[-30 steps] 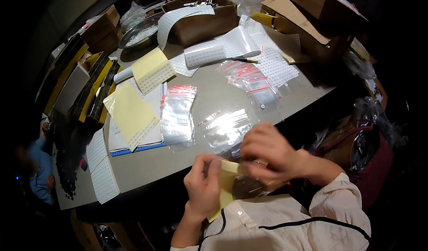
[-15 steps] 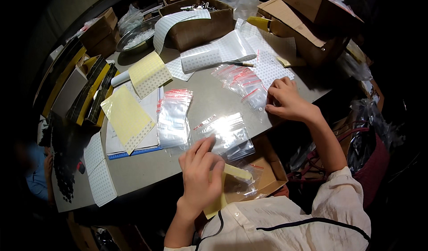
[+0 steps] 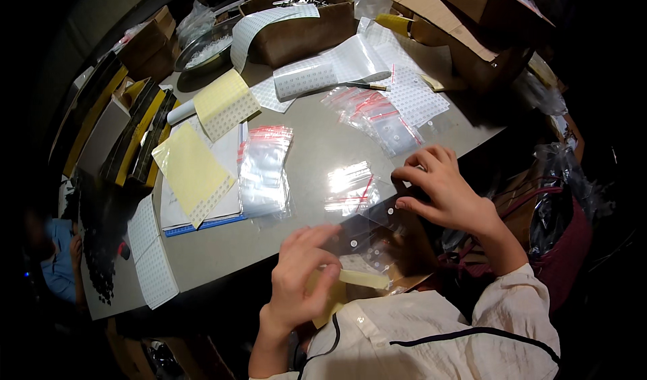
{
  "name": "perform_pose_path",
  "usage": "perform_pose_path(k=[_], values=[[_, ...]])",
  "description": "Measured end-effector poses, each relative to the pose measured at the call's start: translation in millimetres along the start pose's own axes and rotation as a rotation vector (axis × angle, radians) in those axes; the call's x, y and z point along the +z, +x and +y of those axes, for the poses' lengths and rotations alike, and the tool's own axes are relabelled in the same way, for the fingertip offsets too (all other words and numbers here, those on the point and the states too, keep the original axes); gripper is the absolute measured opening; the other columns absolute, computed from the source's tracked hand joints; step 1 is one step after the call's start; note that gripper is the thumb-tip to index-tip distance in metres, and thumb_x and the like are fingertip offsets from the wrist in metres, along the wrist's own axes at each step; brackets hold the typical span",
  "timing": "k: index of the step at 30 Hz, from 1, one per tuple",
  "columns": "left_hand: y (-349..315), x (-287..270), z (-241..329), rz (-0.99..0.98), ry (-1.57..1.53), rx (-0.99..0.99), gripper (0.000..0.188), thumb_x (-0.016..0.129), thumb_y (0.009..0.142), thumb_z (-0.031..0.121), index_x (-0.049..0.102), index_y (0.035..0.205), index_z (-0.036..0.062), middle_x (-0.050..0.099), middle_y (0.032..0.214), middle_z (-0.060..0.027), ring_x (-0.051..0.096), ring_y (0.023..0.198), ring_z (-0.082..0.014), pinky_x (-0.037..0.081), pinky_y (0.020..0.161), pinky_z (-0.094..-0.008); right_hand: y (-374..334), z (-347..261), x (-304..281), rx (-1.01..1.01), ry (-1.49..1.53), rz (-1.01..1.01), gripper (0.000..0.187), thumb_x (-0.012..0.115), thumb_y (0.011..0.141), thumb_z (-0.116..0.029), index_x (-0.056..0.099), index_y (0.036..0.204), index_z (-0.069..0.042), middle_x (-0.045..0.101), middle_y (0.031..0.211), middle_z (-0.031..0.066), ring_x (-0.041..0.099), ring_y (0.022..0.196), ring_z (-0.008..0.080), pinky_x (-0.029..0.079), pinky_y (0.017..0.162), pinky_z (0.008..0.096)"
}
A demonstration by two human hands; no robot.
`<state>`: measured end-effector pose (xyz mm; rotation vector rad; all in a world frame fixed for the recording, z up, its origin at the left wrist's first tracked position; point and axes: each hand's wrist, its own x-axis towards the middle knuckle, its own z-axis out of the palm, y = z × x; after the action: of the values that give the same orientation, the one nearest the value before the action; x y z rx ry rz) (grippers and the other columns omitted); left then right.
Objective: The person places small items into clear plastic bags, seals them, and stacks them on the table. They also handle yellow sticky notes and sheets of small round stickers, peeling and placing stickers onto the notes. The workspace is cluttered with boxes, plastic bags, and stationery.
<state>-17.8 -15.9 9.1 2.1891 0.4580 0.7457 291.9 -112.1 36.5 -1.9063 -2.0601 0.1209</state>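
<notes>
My left hand [image 3: 300,272] is over the table's near edge, its thumb and fingers closed around a yellow sticker strip [image 3: 364,278] that sticks out to the right. My right hand [image 3: 441,191] is at the same edge, fingers curved and thumb apart, with nothing seen gripped. Between the hands, clear zip bags [image 3: 377,235] with small round white stickers hang past the edge over an open cardboard box [image 3: 421,262]. A few red-lined zip bags [image 3: 347,190] lie on the table just beyond, in lamp glare. Farther back, a fan of zip bags [image 3: 377,120] is spread out.
A stack of zip bags [image 3: 265,178] lies beside yellow sticker sheets [image 3: 192,171] on a blue clipboard [image 3: 202,227]. White label sheets [image 3: 306,80] and a pen [image 3: 367,85] lie farther back. A brown box [image 3: 303,36] holds metal parts. Another person's arm [image 3: 75,258] shows at far left.
My right hand has come from the fanned bags toward the near edge. The bags in front of me have slid off the edge above the box, exposing a smaller group on the table.
</notes>
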Motion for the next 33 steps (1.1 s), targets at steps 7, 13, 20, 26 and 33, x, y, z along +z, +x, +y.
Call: perform_pose_path(k=[7, 13, 20, 26, 33], values=[[4.5, 4.2, 0.2, -0.011, 0.202, 0.053, 0.004, 0.071, 0.082, 0.004, 0.069, 0.084, 0.0015, 0.069, 0.134, -0.0254, 0.059, 0.135, -0.0414, 0.036, 0.117, -0.0542, -6.0, -14.6, -0.5, -0.196, 0.169, -0.084, 0.040, 0.073, 0.094, -0.021, 0.069, 0.133, -0.011, 0.063, 0.130, 0.0120, 0.054, 0.123, 0.0335, 0.037, 0.110, 0.0474], [-2.2, 4.5, 2.3, 0.064, 0.002, 0.054, 0.004, 0.069, 0.083, 0.000, 0.070, 0.087, 0.0022, 0.073, 0.126, -0.0231, 0.066, 0.128, -0.0387, 0.042, 0.114, -0.0523, 3.2, -11.1, 28.0, -0.246, 0.164, -0.015, 0.060, 0.069, 0.077, -0.002, 0.061, 0.136, -0.007, 0.053, 0.152, 0.0167, 0.046, 0.143, 0.0387, 0.039, 0.115, 0.0503], [-33.8, -18.4, 1.2, 0.358, -0.178, 0.023, 0.004, 0.068, 0.085, 0.001, 0.071, 0.086, -0.0011, 0.079, 0.103, -0.0202, 0.074, 0.108, -0.0371, 0.048, 0.106, -0.0521, -3.2, -24.2, 15.0, -0.371, 0.515, -0.189, 0.035, 0.067, 0.092, -0.007, 0.070, 0.126, -0.004, 0.072, 0.129, 0.0127, 0.061, 0.132, 0.0330, 0.042, 0.113, 0.0460], [-46.6, -10.7, -0.1, 0.551, -0.131, 0.124, 0.018, 0.068, 0.099, 0.020, 0.066, 0.092, 0.0025, 0.078, 0.100, -0.0222, 0.073, 0.104, -0.0358, 0.045, 0.107, -0.0553, -1.4, -53.2, 29.2, -0.073, 0.976, -0.314, 0.030, 0.060, 0.104, -0.022, 0.066, 0.129, -0.007, 0.075, 0.098, 0.0122, 0.072, 0.080, 0.0230, 0.057, 0.077, 0.0349], [-50.9, -10.2, 13.8, 0.629, 0.031, 0.248, 0.017, 0.068, 0.100, 0.024, 0.065, 0.092, 0.0092, 0.079, 0.095, -0.0165, 0.076, 0.095, -0.0349, 0.051, 0.098, -0.0505, 9.5, -58.2, 42.2, 0.061, 0.665, -0.591, 0.033, 0.056, 0.106, -0.031, 0.067, 0.125, -0.006, 0.076, 0.090, 0.0110, 0.075, 0.079, 0.0210, 0.058, 0.071, 0.0367]])
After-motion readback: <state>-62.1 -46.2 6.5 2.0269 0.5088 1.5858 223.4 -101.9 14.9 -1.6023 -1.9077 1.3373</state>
